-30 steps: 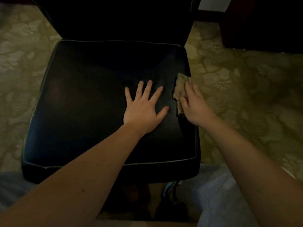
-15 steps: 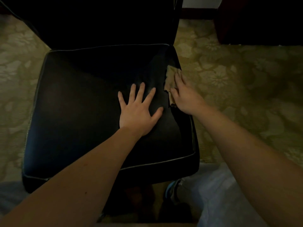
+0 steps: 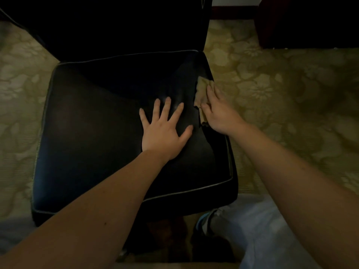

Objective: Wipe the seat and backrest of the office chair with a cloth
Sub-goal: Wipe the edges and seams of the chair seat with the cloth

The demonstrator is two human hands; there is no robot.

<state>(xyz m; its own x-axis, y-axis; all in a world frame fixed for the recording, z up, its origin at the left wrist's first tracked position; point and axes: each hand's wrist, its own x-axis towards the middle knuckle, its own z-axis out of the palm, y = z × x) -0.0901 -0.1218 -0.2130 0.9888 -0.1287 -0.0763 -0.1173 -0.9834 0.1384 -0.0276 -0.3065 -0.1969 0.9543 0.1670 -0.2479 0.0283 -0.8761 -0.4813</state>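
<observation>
The black leather seat point(image 3: 93, 136) with pale piping fills the middle of the view. Its dark backrest point(image 3: 124, 26) rises at the top, mostly in shadow. My left hand point(image 3: 163, 131) lies flat on the seat with the fingers spread, holding nothing. Just to its right, my right hand point(image 3: 217, 113) presses a small tan cloth point(image 3: 202, 92) against the seat's right edge. Part of the cloth is hidden under the fingers.
Green-gold patterned carpet point(image 3: 281, 98) surrounds the chair. Dark wooden furniture point(image 3: 310, 20) stands at the back right. My legs in light trousers point(image 3: 252, 230) and a shoe point(image 3: 204, 222) are at the seat's front right corner.
My right hand and the cloth have shifted slightly toward the back along the seat's right edge. The left hand stays flat in the same spot. The view has tilted a little.
</observation>
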